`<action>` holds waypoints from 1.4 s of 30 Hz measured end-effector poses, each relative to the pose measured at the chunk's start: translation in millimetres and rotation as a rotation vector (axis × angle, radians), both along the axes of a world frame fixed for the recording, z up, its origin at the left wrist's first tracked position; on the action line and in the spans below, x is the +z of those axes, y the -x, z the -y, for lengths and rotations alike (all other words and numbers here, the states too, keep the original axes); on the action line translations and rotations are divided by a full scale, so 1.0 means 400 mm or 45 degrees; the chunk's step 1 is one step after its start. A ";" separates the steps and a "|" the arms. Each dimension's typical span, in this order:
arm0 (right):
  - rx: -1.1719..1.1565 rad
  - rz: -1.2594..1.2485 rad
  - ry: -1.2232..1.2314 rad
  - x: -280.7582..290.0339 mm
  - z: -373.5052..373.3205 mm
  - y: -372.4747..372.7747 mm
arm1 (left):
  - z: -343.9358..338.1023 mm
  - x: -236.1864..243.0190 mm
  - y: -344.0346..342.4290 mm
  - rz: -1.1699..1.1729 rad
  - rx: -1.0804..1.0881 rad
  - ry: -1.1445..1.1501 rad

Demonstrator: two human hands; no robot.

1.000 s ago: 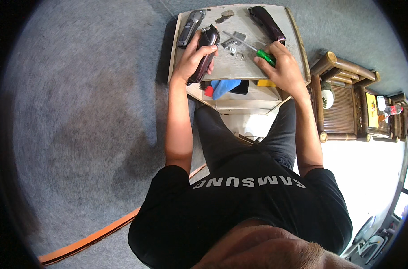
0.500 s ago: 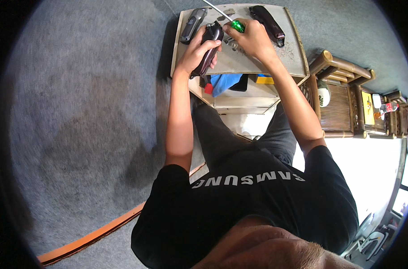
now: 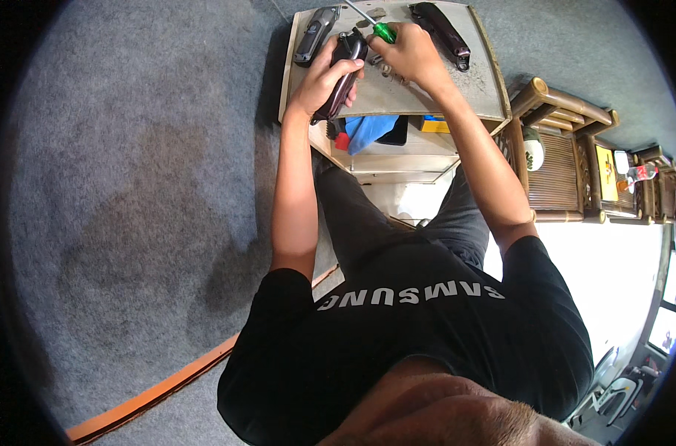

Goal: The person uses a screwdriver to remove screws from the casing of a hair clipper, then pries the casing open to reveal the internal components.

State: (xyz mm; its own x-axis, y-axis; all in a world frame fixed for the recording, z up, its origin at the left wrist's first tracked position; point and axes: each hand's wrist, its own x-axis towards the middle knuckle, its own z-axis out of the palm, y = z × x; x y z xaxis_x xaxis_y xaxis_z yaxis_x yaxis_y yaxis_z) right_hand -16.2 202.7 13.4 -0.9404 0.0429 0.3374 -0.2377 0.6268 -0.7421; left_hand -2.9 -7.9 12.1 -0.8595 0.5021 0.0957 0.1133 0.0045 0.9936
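My left hand point(image 3: 322, 85) is wrapped round a dark maroon hair clipper point(image 3: 345, 73), its head end pointing away from me over the table. In my right hand point(image 3: 414, 56) is a screwdriver with a green handle point(image 3: 385, 32); its metal shaft point(image 3: 360, 11) points up and left, away from the clipper. The right fingertips are close to the clipper's head; whether they touch it or pinch a small part, I cannot tell. Small metal pieces point(image 3: 386, 70) lie under the right hand. A grey clipper point(image 3: 317, 34) lies to the left, another maroon clipper point(image 3: 443, 37) to the right.
The small table point(image 3: 481, 93) has hair bits scattered on its right side. Its lower shelf holds a blue cloth point(image 3: 371, 132), a red item point(image 3: 342, 141) and a yellow box point(image 3: 434, 125). A bamboo bench point(image 3: 557, 175) stands to the right, with a bottle point(image 3: 641, 173) beyond.
The screwdriver handle has shifted slightly left and away from me with my right hand. My left hand keeps its hold on the clipper. The whole view has moved a little.
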 end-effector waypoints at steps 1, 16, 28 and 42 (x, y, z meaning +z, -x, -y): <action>0.057 -0.016 -0.037 0.004 -0.007 0.014 | 0.000 0.001 0.000 -0.001 0.001 -0.002; 0.049 -0.044 -0.070 0.023 0.008 -0.007 | 0.002 0.005 -0.006 -0.013 0.013 0.006; 0.151 0.007 0.121 0.001 -0.014 0.000 | 0.001 0.006 0.000 -0.012 -0.032 -0.023; 0.126 -0.150 0.000 0.021 0.005 -0.022 | -0.001 0.016 -0.012 0.007 0.015 -0.010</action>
